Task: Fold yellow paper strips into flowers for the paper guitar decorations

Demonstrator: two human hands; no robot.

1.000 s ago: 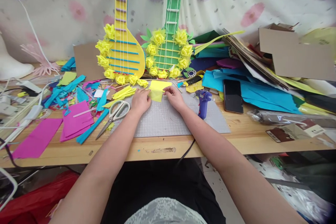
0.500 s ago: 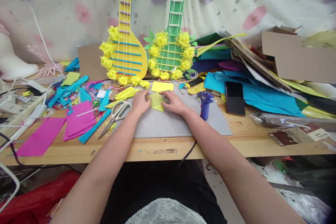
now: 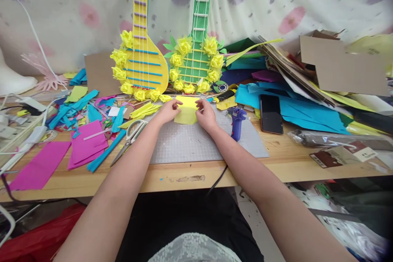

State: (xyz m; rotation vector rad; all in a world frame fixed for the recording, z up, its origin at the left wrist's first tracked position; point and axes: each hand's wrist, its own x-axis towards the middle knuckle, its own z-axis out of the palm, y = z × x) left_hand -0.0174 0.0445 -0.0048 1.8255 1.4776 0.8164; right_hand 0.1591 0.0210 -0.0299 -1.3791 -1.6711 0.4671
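Yellow sheet (image 3: 186,117): held over the rear centre of the grey mat (image 3: 184,147), near edge slightly bowed; a brighter yellow piece (image 3: 188,100) shows beyond it, their boundary hard to make out
Left hand (image 3: 167,111): fingers curled to a narrow pinch on the sheet's left edge, above the mat's rear left part
Right hand (image 3: 206,115): thumb and fingers likewise narrowed on the right edge; gripping opposite sides probably keeps thin paper spread and level
Glue gun (image 3: 237,123): on the mat's right part, nozzle leftward, grip toward the person; likely parked there to stay reachable yet clear of the right forearm
Scissors (image 3: 127,142): left of the mat, handles away from the person, blades toward the bench's front edge; presumably set aside to leave both hands free
Yellow strips (image 3: 143,110): left of the mat's rear part, bundled together, perhaps to keep them apart from the mixed scraps
Instrument cut-outs: yellow (image 3: 147,65) and green (image 3: 196,63), standing behind the mat, flower-trimmed; the upright placement seems to spare the flowers and save work surface
Phone (image 3: 271,114): right of the mat, lying screen up
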